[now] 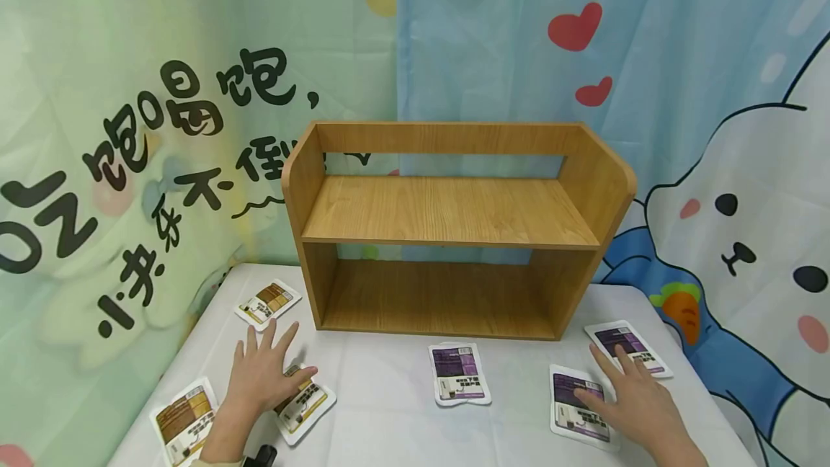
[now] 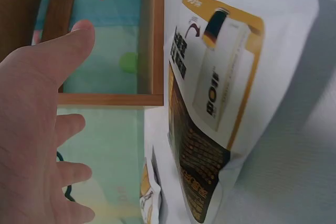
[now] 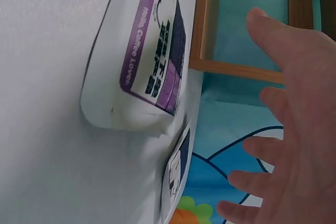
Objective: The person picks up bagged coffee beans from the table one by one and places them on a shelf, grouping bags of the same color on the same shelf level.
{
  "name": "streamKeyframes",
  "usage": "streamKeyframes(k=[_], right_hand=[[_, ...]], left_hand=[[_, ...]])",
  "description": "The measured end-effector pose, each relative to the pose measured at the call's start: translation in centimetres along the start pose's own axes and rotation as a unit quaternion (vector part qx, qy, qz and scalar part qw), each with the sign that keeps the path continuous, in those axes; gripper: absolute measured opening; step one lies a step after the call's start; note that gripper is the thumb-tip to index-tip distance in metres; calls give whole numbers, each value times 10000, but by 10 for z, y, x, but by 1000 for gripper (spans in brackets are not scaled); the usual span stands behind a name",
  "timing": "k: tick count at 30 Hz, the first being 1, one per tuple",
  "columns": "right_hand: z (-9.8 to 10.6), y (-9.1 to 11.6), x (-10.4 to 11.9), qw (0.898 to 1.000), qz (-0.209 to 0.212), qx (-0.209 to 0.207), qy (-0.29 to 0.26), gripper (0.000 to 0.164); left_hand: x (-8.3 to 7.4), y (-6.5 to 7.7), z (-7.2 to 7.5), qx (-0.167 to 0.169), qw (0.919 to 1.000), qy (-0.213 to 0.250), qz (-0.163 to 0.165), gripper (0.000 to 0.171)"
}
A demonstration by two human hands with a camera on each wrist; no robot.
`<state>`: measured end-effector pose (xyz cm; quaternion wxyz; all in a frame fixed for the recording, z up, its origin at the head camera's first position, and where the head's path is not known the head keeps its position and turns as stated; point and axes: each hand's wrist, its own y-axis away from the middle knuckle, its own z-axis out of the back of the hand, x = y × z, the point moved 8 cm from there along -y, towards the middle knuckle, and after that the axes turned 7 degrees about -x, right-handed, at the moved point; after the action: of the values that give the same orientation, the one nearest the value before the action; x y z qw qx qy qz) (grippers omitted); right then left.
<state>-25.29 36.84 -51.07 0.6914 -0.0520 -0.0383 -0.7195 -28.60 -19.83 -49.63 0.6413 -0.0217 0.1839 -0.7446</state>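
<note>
My left hand (image 1: 262, 375), fingers spread, hovers above the left side of the table and holds nothing. Below it lies a white pouch (image 1: 308, 409) with a brown and gold label, partly hidden by the hand. Two similar gold-labelled pouches lie beyond it, one near the shelf (image 1: 271, 301) and one at the front left (image 1: 188, 420). On the right, my right hand (image 1: 638, 398) is spread over two white pouches with purple labels, a nearer one (image 1: 577, 420) and a farther one (image 1: 619, 341). The right wrist view shows its fingers apart from the purple-labelled pouch (image 3: 152, 72).
A two-tier wooden shelf (image 1: 447, 211) stands at the back of the white-covered table (image 1: 382, 409), with bare boards. Another purple-labelled pouch (image 1: 459, 373) lies in front of it, between the hands. Printed curtains (image 1: 480, 34) hang behind and beside the table.
</note>
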Motion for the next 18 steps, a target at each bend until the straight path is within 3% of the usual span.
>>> streamKeyframes(k=[7, 18], right_hand=[[8, -2, 9, 9996, 81, -152, -223, 99], [16, -4, 42, 9957, 135, -335, -849, 83]], left_hand=[[-3, -3, 3, -158, 9998, 105, 2, 81], [-12, -10, 15, -475, 9982, 326, -177, 74]])
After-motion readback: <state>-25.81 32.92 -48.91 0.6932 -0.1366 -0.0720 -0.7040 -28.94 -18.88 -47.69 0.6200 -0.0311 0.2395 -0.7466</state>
